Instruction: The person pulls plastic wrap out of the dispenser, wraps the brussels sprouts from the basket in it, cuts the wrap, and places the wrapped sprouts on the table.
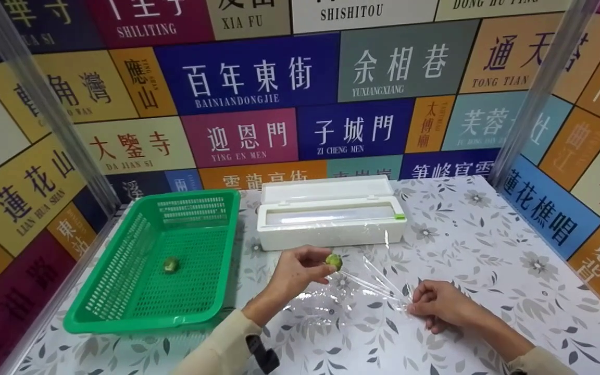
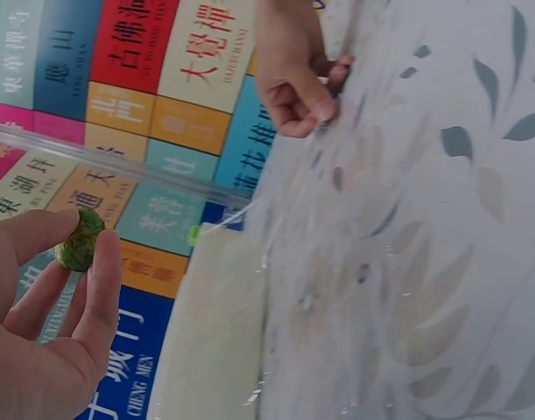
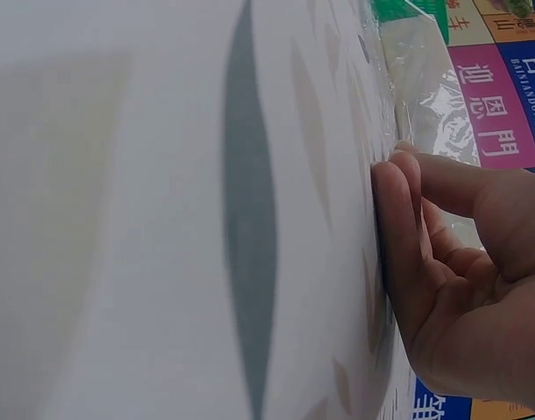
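Observation:
My left hand (image 1: 297, 271) pinches a small green Brussels sprout (image 1: 334, 262) between thumb and fingers, held above the table; the left wrist view shows the same Brussels sprout (image 2: 80, 241) at the fingertips. To its right, my right hand (image 1: 443, 304) pinches the edge of a sheet of clear cling film (image 1: 331, 307), low over the tabletop. The film reaches from the white cling film box (image 1: 331, 237) toward me, passing below the left hand. In the right wrist view, thumb and forefinger of the right hand (image 3: 468, 254) meet on the film's crinkled edge.
A green plastic basket (image 1: 230, 250) stands on the left with another sprout (image 1: 171, 265) in it. The box's lid (image 1: 326, 188) is raised at the back. A floral cloth covers the table (image 1: 487, 265); a sign-patterned wall (image 1: 248, 73) rises behind.

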`<state>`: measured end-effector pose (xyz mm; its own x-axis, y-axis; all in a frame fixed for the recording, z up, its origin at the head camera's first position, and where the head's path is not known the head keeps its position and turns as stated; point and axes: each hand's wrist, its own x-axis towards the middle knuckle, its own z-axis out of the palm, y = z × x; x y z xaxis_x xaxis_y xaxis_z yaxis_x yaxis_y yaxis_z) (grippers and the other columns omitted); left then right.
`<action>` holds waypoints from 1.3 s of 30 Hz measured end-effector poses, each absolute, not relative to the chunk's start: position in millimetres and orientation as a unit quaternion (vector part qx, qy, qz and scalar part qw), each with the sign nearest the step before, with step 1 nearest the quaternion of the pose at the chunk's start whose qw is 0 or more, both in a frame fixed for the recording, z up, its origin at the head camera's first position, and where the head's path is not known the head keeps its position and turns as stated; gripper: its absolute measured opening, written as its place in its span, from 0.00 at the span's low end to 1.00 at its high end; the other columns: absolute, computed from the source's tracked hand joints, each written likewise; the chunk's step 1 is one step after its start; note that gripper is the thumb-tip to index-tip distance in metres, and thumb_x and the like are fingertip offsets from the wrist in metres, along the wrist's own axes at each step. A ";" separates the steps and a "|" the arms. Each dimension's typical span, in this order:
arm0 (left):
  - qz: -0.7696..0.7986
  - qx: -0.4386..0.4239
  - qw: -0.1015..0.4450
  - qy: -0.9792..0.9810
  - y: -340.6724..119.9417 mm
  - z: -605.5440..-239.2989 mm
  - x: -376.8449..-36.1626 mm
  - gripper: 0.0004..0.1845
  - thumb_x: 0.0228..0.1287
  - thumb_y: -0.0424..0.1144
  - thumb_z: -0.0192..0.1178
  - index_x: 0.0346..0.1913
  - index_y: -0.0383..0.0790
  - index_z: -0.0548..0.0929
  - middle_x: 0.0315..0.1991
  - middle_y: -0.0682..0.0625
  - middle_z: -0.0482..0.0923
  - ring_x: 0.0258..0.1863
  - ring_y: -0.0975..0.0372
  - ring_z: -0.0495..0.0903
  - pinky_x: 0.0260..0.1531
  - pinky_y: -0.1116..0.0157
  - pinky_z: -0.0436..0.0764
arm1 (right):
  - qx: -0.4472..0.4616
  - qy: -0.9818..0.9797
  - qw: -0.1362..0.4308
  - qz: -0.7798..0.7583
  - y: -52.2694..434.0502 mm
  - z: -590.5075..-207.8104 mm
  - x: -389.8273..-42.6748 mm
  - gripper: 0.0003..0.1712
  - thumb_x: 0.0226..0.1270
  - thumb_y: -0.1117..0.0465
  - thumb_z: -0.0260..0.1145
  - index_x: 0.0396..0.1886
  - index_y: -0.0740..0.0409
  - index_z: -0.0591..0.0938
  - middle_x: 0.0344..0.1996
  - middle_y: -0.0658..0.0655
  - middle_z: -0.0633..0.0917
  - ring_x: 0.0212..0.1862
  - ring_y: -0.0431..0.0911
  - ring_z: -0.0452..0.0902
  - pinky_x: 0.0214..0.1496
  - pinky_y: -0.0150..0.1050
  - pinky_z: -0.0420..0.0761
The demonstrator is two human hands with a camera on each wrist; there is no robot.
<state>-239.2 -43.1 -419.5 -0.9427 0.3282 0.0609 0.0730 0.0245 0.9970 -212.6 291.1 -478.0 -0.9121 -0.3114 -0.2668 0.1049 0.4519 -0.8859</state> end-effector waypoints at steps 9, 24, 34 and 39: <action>0.673 0.120 0.128 0.719 -34.4 -443.2 -233.8 0.18 0.56 0.27 0.70 0.51 0.28 0.83 0.43 0.38 0.87 0.32 0.58 0.88 0.35 0.63 0.88 | -0.057 0.830 0.195 -0.520 291.7 -481.1 -212.2 0.18 0.62 0.60 0.73 0.42 0.65 0.75 0.29 0.52 0.83 0.20 0.39 0.78 0.22 0.35 0.84; 0.636 0.119 0.153 0.747 -23.9 -469.8 -228.5 0.15 0.53 0.22 0.69 0.46 0.28 0.84 0.40 0.37 0.87 0.25 0.64 0.84 0.29 0.64 0.88 | -0.063 0.833 0.189 -0.517 291.6 -479.0 -211.0 0.19 0.62 0.58 0.73 0.42 0.66 0.75 0.28 0.51 0.83 0.21 0.39 0.78 0.23 0.36 0.85; 0.606 0.117 0.156 0.771 -23.4 -478.9 -224.2 0.13 0.51 0.22 0.71 0.42 0.30 0.86 0.35 0.42 0.86 0.25 0.66 0.81 0.27 0.66 0.87 | -0.051 0.828 0.191 -0.524 290.2 -479.7 -209.7 0.19 0.61 0.59 0.73 0.42 0.65 0.74 0.29 0.50 0.82 0.21 0.39 0.78 0.23 0.35 0.84; 0.583 0.117 0.163 0.787 -24.7 -479.4 -222.9 0.13 0.51 0.24 0.71 0.41 0.34 0.86 0.35 0.45 0.87 0.25 0.65 0.80 0.25 0.69 0.85 | -0.054 0.828 0.192 -0.524 290.1 -479.3 -210.3 0.19 0.62 0.60 0.73 0.42 0.66 0.74 0.29 0.51 0.82 0.21 0.39 0.78 0.23 0.35 0.84</action>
